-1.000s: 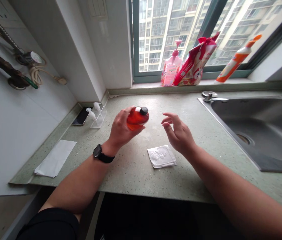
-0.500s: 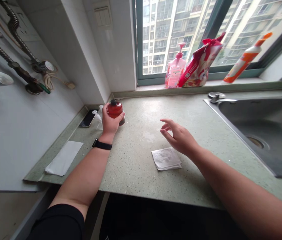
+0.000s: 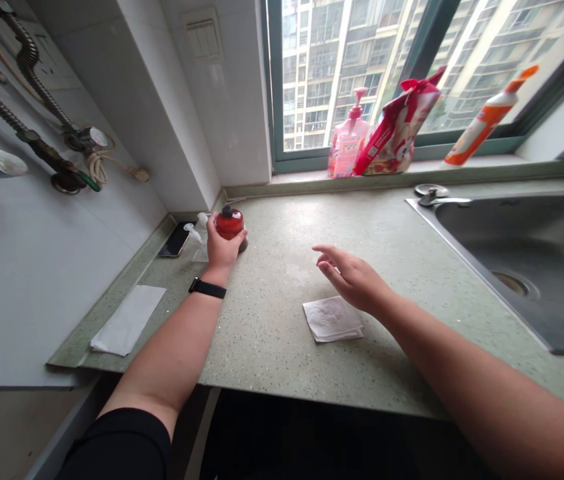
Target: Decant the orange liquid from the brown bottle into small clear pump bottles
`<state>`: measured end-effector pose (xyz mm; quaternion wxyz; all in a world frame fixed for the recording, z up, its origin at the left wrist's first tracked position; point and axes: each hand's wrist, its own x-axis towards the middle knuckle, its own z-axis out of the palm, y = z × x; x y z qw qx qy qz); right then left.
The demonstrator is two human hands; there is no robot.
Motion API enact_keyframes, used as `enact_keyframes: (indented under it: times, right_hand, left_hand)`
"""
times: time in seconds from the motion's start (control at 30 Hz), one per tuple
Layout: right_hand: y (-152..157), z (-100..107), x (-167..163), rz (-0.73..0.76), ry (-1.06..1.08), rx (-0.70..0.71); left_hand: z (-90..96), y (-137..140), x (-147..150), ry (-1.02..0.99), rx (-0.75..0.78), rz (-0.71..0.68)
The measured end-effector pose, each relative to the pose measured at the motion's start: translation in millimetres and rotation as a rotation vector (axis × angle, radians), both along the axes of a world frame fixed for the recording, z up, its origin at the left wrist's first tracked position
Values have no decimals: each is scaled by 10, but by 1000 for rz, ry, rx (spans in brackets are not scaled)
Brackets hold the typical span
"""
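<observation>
A person in a dark sleeve (image 3: 117,443), seen at the lower left of the frame, works with both bare hands over a speckled green counter (image 3: 262,347). A folded tissue (image 3: 329,320) lies just below the center, and a flat sheet of white paper (image 3: 128,320) rests at the left near the counter's edge. Right of center, the right hand (image 3: 355,280) hangs above the tissue's upper side, index finger stretched out, the other fingers curled, a narrow gap between thumb and index finger. Left of center, the left hand (image 3: 223,252), a black band (image 3: 208,288) at its wrist, has its fingers wrapped around a red bottle (image 3: 229,222). The bottle, topped by a black cap, is upright, its lower part mostly hidden by the hand. Just to its left are white pump heads (image 3: 193,232), with a phone (image 3: 175,240) lying beyond them in the corner. A steel sink (image 3: 557,267) fills the right side. On the windowsill at the upper right are a pink pump bottle (image 3: 347,147), a red bag (image 3: 397,133) and a leaning orange-and-white bottle (image 3: 485,127), with apartment buildings (image 3: 337,67) outside the window.
</observation>
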<state>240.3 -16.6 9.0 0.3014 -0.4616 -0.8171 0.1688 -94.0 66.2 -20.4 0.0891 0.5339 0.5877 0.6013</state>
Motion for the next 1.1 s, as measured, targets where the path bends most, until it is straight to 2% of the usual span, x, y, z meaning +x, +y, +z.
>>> enact_keyframes:
  times: [0.2, 0.43, 0.57, 0.73, 0.8, 0.87, 0.97, 1.1]
  right_hand:
    - [-1, -29, 1, 16, -12, 5]
    - [-12, -35, -3, 24, -3, -37]
    - [-6, -38, -3, 21, -11, -55]
    - [44, 18, 53, -3, 53, 25]
    - [57, 66, 89, -25, 126, 55]
    - [61, 113, 123, -58, 236, 74]
    - [87, 151, 170, -112, 423, 66]
    - [221, 113, 245, -121, 658, -40]
  left_hand:
    - [-56, 53, -40, -32, 29, -3]
    - [-6, 49, -52, 1, 10, 8]
    - [66, -22, -17, 148, 112, 11]
    - [284, -263, 134, 317, 292, -10]
    - [376, -379, 220, 298, 333, -80]
    - [440, -482, 312, 261, 323, -212]
    - [473, -595, 449, 171, 170, -396]
    - [451, -668, 597, 118, -46, -543]
